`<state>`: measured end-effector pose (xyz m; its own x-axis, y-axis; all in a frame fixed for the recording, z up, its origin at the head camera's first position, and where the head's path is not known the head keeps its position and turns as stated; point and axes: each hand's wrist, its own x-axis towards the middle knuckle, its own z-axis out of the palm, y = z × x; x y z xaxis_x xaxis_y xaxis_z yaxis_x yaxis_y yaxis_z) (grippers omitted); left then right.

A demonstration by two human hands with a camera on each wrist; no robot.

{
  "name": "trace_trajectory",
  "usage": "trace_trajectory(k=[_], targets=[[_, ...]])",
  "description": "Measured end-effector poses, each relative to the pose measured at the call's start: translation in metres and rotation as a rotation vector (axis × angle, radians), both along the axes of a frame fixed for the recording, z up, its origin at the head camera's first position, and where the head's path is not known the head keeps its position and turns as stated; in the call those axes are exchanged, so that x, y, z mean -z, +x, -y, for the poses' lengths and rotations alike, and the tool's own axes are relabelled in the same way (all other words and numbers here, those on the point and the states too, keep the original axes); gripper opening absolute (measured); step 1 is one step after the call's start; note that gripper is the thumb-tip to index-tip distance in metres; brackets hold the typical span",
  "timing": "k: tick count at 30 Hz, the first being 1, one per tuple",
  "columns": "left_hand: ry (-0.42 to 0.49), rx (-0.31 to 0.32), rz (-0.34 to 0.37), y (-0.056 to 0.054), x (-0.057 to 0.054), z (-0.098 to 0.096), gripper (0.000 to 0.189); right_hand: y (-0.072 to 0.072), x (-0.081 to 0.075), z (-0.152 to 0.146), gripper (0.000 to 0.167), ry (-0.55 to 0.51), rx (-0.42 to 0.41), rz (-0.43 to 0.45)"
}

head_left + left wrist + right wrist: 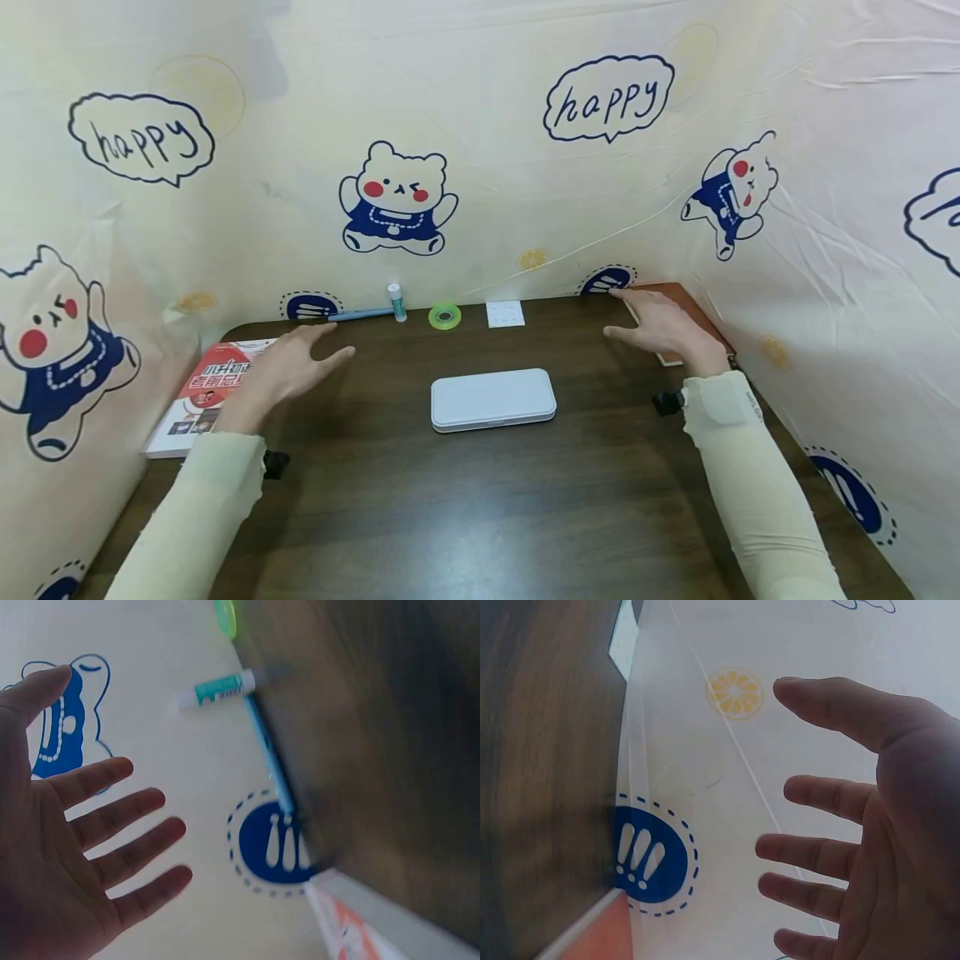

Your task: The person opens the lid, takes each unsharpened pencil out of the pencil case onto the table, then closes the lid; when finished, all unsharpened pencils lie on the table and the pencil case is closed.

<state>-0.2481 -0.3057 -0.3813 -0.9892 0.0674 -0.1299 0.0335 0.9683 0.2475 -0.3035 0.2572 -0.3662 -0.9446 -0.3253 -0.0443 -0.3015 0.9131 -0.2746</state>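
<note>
My left hand [287,371] hovers over the table's left side, fingers spread and holding nothing, close to a red and white book [217,383]. On the right, my right hand [667,323] is held above a brown-covered book [678,296], which it partly hides; its fingers are extended and grip nothing. Between the hands lies a closed white case [493,400], flat and rounded at the corners. Both wrist views show the palms bare, the left hand [82,832] and the right hand [862,840] each with fingers apart.
Along the back edge of the dark wooden table [465,500] are a blue pen [362,314], a glue stick [397,302], a green tape roll [445,316] and a white paper square [506,313]. A printed cloth [480,167] hangs behind and at both sides.
</note>
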Motion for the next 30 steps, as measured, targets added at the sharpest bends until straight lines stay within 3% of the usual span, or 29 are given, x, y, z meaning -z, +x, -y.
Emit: trace_trajectory(k=[14, 20, 30], targets=[[0.384, 0.001, 0.012, 0.008, 0.026, -0.028, 0.079, 0.003, 0.018, 0.015, 0.069, -0.112, -0.035, 0.064], [0.443, 0.021, -0.031, 0.011, 0.04, -0.041, 0.075, 0.004, 0.027, 0.024, 0.064, -0.134, -0.063, 0.058], [0.502, 0.028, -0.025, 0.018, 0.058, -0.068, 0.067, 0.009, 0.042, 0.047, 0.059, -0.174, -0.136, 0.058]])
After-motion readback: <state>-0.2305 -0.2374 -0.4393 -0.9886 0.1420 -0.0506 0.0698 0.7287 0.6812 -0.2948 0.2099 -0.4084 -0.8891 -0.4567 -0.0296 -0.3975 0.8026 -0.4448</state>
